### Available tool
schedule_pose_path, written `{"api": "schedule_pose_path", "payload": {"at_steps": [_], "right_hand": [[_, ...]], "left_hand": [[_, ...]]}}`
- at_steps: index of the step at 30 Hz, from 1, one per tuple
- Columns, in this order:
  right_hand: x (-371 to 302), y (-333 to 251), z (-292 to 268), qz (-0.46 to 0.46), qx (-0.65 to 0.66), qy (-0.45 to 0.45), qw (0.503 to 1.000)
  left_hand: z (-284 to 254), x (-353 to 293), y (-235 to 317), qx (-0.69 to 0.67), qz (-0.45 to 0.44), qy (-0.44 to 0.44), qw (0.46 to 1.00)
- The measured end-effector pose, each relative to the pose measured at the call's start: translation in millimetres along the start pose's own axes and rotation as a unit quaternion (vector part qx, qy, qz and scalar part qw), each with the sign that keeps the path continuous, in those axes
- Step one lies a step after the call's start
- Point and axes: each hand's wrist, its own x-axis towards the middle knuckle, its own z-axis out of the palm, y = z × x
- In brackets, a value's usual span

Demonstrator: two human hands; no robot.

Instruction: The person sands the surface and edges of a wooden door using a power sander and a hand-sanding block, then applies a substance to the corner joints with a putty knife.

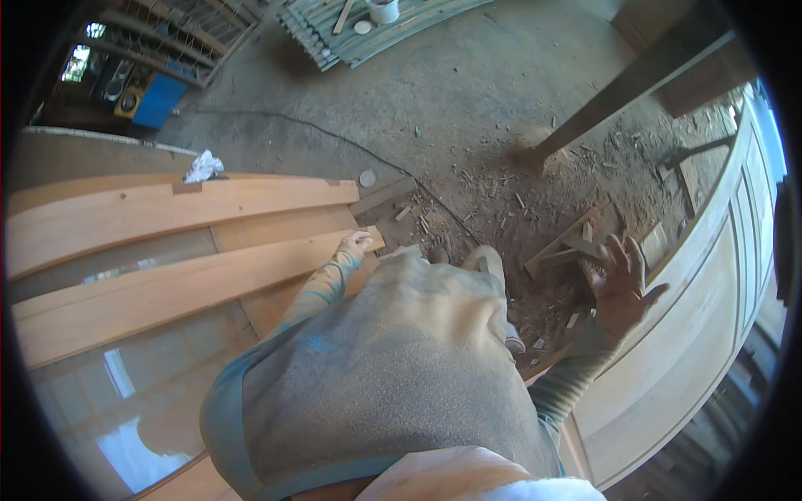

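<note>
My left hand (354,245) is closed at the near end of a long, pale wooden board (192,271), its fingers curled over the upper edge. That board slants across a glossy surface with bright reflections on my left. A second long board (184,207) lies beyond it, with darker notches along its far edge. My right hand (621,288) is raised on the other side, fingers spread and nothing in it. Close beside it leans a large pale panelled wooden door (693,334). I cannot tell whether the hand touches the door.
Wood scraps (576,242) and shavings litter the dirt floor. A dark cable (359,149) runs across it. A post (626,88) rises at the far right. Bundled poles (384,33) carry a white bucket (383,10). A crumpled white cloth (203,167) lies by the far board.
</note>
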Motion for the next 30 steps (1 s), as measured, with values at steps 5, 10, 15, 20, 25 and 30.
{"api": "schedule_pose_path", "payload": {"at_steps": [5, 10, 15, 20, 25, 30], "right_hand": [[81, 101, -89, 0.152, -0.333, -0.006, 0.931], [76, 264, -159, 0.145, -0.81, -0.072, 0.563], [59, 386, -261, 0.199, -0.667, -0.078, 0.714], [138, 383, -264, 0.315, -0.66, -0.05, 0.68], [317, 301, -315, 0.078, -0.747, -0.007, 0.66], [603, 233, -105, 0.149, -0.318, 0.218, 0.91]], "left_hand": [[-52, 24, -93, -0.052, -0.129, -0.012, 0.99], [-38, 4, -105, -0.06, -0.14, 0.07, 0.986], [-4, 73, -54, -0.074, -0.14, 0.079, 0.984], [-42, 182, 42, 0.005, -0.101, 0.108, 0.989], [-121, 304, 233, 0.089, -0.128, 0.307, 0.939], [-197, 442, 367, -0.103, -0.02, 0.39, 0.915]]}}
